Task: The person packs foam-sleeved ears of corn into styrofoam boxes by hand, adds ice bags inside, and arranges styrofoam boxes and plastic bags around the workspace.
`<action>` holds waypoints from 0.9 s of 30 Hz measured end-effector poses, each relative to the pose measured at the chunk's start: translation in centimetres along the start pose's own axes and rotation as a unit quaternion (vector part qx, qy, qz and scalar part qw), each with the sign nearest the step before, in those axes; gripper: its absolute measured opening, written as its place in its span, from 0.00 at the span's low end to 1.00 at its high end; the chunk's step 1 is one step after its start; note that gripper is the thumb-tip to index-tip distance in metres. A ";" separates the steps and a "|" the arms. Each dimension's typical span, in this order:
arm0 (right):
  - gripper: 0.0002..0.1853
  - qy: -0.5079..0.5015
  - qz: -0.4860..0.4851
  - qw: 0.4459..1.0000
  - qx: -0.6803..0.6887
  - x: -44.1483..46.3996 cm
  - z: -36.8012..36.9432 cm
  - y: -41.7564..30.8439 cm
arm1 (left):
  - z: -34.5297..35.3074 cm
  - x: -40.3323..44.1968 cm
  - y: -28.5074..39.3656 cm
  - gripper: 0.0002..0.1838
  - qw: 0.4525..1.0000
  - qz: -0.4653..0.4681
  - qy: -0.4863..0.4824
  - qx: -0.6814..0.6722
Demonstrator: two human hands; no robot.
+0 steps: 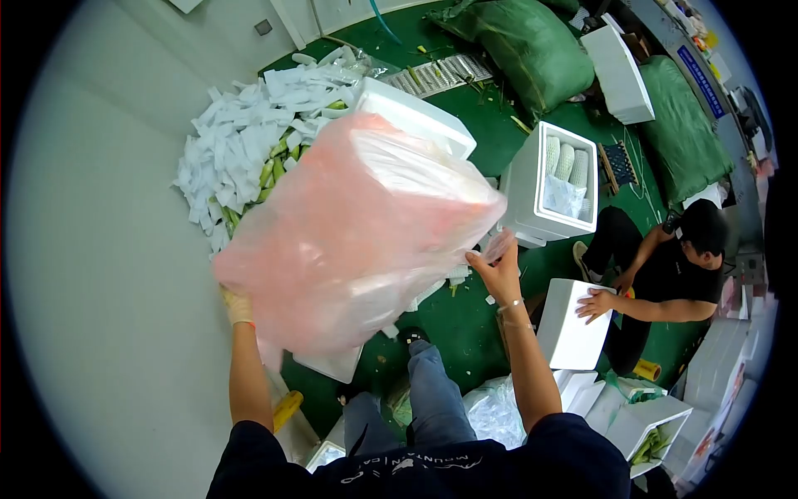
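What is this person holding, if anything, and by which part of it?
A pink bag. The right hand pinches its right edge; the left hand is at its lower left edge, the exact grip hidden.

Bright light leaves glare on the pink bag (332, 224), while fisheye distortion curves the black-cornered edges.

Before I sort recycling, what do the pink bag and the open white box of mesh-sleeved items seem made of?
Pink bag: likely plastic film, glossy, translucent, with creases and highlights. White box: probably foam, fairly matte, given its thick rim.
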State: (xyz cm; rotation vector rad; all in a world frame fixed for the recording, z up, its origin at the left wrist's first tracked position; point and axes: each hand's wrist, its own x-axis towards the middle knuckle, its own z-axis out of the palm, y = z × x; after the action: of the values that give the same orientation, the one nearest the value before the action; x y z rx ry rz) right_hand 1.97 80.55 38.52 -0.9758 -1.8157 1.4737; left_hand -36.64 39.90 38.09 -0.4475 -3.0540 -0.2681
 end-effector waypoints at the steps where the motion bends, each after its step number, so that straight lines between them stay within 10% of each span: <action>1: 0.40 -0.004 0.001 1.000 0.001 0.9 1.1 2.5 | 1.4 -0.6 -0.3 0.25 0.999 -0.003 -0.024 0.044; 4: 0.42 0.051 -0.020 0.998 -0.022 4.6 5.0 8.2 | 6.0 -4.1 0.9 0.24 0.978 0.038 -0.095 0.181; 6: 0.52 0.092 0.083 0.990 0.072 6.9 7.7 11.2 | 8.5 -6.1 2.0 0.19 0.988 0.143 -0.032 0.043; 8: 0.42 0.039 0.276 0.946 0.168 8.2 13.0 13.3 | 8.8 -7.6 4.1 0.15 0.975 0.212 0.015 -0.066; 9: 0.33 0.001 0.166 0.986 -0.016 9.3 16.3 15.0 | 7.6 -8.0 6.9 0.15 0.959 0.181 -0.042 -0.213; 13: 0.15 -0.062 0.039 0.987 -0.145 10.6 21.3 7.6 | 1.4 -2.0 8.4 0.13 0.965 0.201 0.170 -0.006; 17: 0.17 0.108 0.127 0.984 0.059 8.1 15.6 4.4 | -5.3 4.6 7.1 0.10 0.881 0.058 -0.022 -0.469; 20: 0.33 0.246 0.284 0.927 0.017 5.9 11.3 13.9 | -1.3 9.0 1.1 0.12 0.963 0.199 0.115 -0.139; 22: 0.49 0.092 0.309 0.932 -0.164 3.0 11.3 21.1 | 0.6 11.1 -2.9 0.11 0.794 0.077 0.067 -0.599; 23: 0.49 0.091 0.318 0.930 -0.161 1.9 12.5 22.9 | 0.0 10.5 -2.2 0.11 0.799 0.077 0.060 -0.594; 27: 0.65 -0.074 0.329 0.941 -0.016 0.1 21.6 22.6 | 0.0 9.6 -3.7 0.12 0.983 0.100 0.042 -0.148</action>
State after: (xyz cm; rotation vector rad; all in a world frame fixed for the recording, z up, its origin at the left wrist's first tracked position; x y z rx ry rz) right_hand -11.83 71.59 11.94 -1.6357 -1.6943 1.9476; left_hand -46.89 39.06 38.17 -0.7316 -2.8633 -0.7162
